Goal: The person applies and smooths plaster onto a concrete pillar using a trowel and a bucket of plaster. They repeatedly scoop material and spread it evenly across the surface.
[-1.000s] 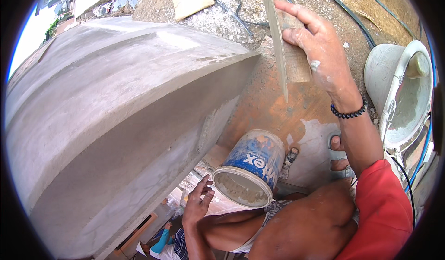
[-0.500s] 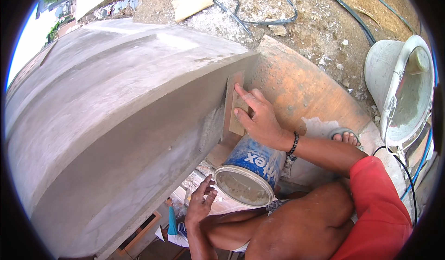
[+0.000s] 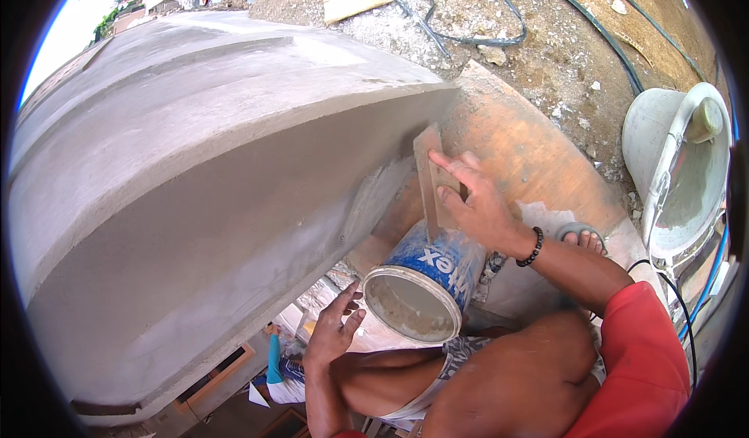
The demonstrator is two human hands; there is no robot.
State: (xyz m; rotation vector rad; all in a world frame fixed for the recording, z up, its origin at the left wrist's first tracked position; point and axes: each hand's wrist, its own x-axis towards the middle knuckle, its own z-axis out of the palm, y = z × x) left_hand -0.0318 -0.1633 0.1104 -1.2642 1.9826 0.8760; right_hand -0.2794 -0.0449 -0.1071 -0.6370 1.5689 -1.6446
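In my right hand [image 3: 485, 213] is a flat plastering float [image 3: 426, 174], its face toward the grey cement wall [image 3: 211, 227] and a narrow gap apparently between them. My index finger stretches along the float's back. Just below this hand is a blue and white paint bucket [image 3: 433, 260], its mouth facing me, with wet grey residue inside. My left hand [image 3: 334, 330] hovers by the bucket's rim, fingers spread and nothing in them. The wall's face under the curved ledge [image 3: 257, 118] looks smooth and damp, with a rougher, paler patch near the bucket.
A cement-smeared white pail [image 3: 651, 138] leans at the right, a small container inside it. An orange-brown board [image 3: 515, 145] lies beyond the float. Dark hoses [image 3: 581, 17] cross the rubble ground. Another person's teal sleeve [image 3: 274, 358] shows below the wall.
My right hand has drawn the float off the wall and rightward, tilting it. My left hand stays beside the bucket. The whole view has shifted slightly.
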